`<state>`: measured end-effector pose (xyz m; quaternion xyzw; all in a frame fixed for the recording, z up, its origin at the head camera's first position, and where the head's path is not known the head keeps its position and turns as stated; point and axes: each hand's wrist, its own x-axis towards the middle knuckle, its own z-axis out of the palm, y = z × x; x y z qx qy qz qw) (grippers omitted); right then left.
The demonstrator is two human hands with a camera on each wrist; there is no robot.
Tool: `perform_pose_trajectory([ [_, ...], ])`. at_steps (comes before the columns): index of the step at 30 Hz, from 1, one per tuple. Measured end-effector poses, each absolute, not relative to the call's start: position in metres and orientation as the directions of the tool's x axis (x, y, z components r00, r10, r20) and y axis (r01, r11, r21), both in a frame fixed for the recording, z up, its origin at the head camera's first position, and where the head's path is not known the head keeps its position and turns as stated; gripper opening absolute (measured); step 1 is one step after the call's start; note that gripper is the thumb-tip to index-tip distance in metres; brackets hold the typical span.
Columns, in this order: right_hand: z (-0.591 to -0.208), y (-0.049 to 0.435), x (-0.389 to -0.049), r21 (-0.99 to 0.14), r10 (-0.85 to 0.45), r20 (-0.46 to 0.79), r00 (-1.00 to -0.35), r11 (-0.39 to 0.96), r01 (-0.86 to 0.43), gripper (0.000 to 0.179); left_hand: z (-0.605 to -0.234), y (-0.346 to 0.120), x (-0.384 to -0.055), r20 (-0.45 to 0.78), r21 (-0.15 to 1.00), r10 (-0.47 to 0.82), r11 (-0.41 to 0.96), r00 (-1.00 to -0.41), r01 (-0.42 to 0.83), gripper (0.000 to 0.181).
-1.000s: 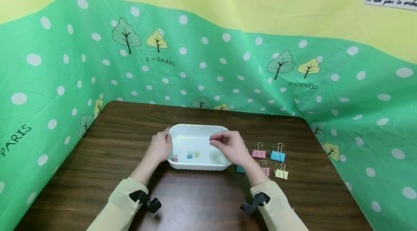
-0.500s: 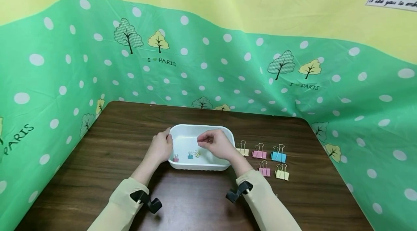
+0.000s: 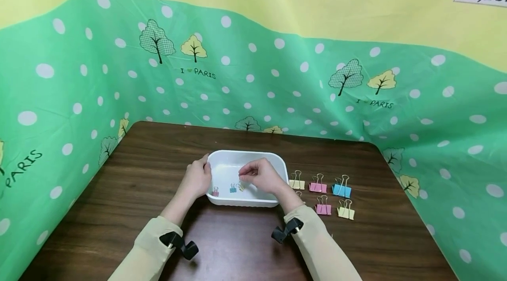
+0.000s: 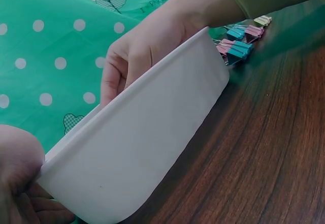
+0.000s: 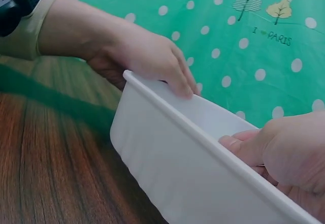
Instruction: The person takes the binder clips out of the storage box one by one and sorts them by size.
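My left hand (image 3: 198,177) grips the left end of a white plastic tray (image 3: 222,202), thumb over the rim and fingers outside. My right hand (image 3: 259,175) reaches into the tray from the right, thumb and fingertips pinched together low over its floor. Only a speck of something small shows at those fingertips; I cannot tell what it is. Just below them lies a small yellow binder clip (image 3: 241,187). A small blue binder clip (image 3: 233,188) and a small pink binder clip (image 3: 215,191) lie to its left. In the right wrist view the tray wall hides the clips.
Right of the tray, bigger binder clips stand in two rows on the dark wood table (image 3: 166,153): a yellow one (image 3: 297,184), a pink one (image 3: 318,187) and a blue one (image 3: 341,190) behind, others in front. My right forearm covers part of the front row. Patterned cloth (image 3: 253,83) hangs behind.
My right hand has moved left from the tray's right side to its middle, then slightly down toward the yellow clip. My left hand keeps its grip on the tray.
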<state>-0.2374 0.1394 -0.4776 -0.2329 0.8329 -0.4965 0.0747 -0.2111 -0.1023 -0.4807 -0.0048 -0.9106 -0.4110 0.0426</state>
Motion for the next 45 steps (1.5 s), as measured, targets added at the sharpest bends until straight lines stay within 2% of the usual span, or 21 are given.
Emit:
perform_pose_trajectory([
  [6, -0.479, 0.137, -0.237, -0.881, -0.497, 0.082, -0.864, 0.369, -0.297, 0.011, -0.481, -0.106, -0.211, 0.095, 0.750, -0.047, 0.660, -0.994, 0.040, 0.048],
  [16, -0.478, 0.141, -0.244, -0.793, -0.526, 0.049, -0.849, 0.496, -0.353, 0.008, -0.479, -0.097, -0.216, 0.099, 0.735, -0.039, 0.676, -0.994, 0.046, 0.049],
  [27, -0.481, 0.136, -0.241, -0.780, -0.563, 0.021, -0.826, 0.507, -0.366, 0.009, -0.478, -0.096, -0.213, 0.058, 0.746, -0.060, 0.666, -0.997, 0.004, 0.050],
  [37, -0.482, 0.136, -0.236, -0.743, -0.560, 0.039, -0.827, 0.538, -0.399, 0.007, -0.484, -0.095, -0.211, 0.068, 0.749, -0.081, 0.663, -0.994, -0.003, 0.049],
  [45, -0.479, 0.138, -0.237, -0.758, -0.550, 0.059, -0.833, 0.518, -0.396, 0.004, -0.483, -0.095, -0.211, 0.083, 0.743, -0.074, 0.669, -0.994, 0.012, 0.049],
])
